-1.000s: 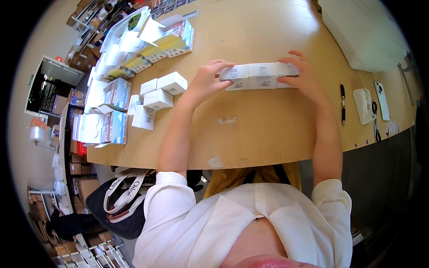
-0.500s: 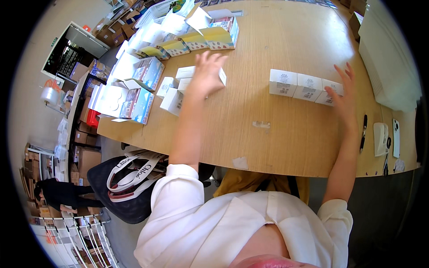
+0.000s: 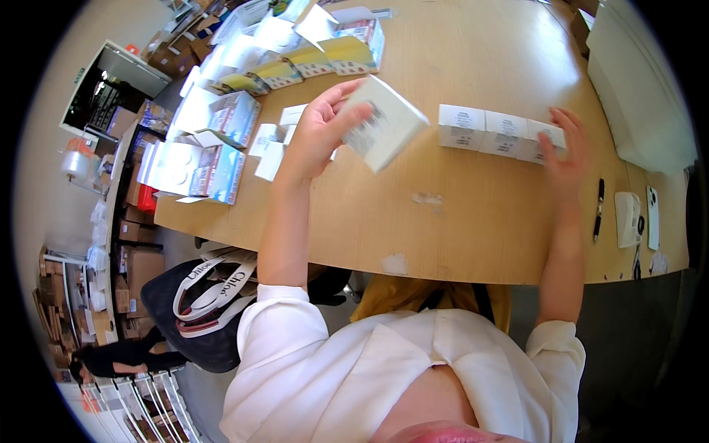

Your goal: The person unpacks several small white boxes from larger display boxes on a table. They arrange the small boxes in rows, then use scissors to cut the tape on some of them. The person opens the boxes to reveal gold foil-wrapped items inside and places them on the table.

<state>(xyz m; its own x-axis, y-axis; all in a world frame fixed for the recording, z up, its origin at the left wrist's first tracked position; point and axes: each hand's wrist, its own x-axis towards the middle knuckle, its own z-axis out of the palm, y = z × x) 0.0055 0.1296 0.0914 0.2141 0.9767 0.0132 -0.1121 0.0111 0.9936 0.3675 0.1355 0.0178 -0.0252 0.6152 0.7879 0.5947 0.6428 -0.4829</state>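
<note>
My left hand (image 3: 319, 131) holds a small white box (image 3: 386, 123) lifted above the wooden table (image 3: 473, 221), tilted and blurred. My right hand (image 3: 565, 151) rests with spread fingers against the right end of a row of three white boxes (image 3: 496, 133) lying on the table. Behind my left hand lie a few more small white boxes (image 3: 275, 144) on the table.
Stacks of white and coloured cartons (image 3: 221, 125) crowd the table's left and far side. A black pen (image 3: 598, 210), a white device (image 3: 629, 219) and a phone (image 3: 653, 218) lie at the right. A large white box (image 3: 639, 88) stands far right. A dark bag (image 3: 199, 303) sits below the table.
My left hand has picked one white box off the pile and lifted it toward the middle. My right hand stays at the row's right end.
</note>
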